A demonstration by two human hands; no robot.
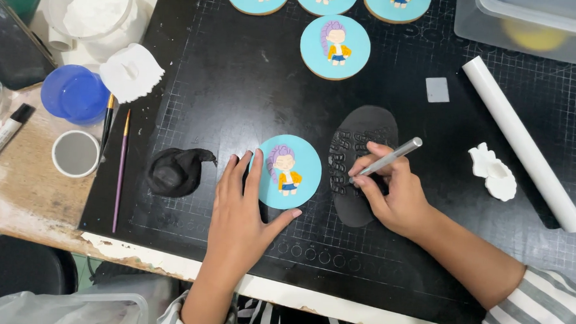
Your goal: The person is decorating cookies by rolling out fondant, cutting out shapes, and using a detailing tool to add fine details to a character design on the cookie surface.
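Near the middle of the frame the left hand (243, 209) lies flat and open on the black cutting mat (240, 80), fingers spread, its fingertips and thumb touching the left and lower edge of a round blue cookie (289, 172) decorated with a purple-haired figure. Just right of it the right hand (391, 194) is closed around a slim silver tool (388, 159), held like a pen with its tip down on a rolled-out sheet of black fondant (360, 162) that bears rows of cut-out shapes. The sheet lies on the mat just beside the cookie.

A lump of black fondant (177, 170) sits left of the left hand. Another decorated cookie (335, 47) lies in the upper middle, with three more cut off by the top edge. On the right lie a white rolling pin (522, 141), a small white mould (492, 171) and a grey square (437, 89). On the counter (23, 194) at the left stand a blue lid (75, 93), a small white cup (75, 153), two brushes (121, 166) and a tub of white powder (98, 7)
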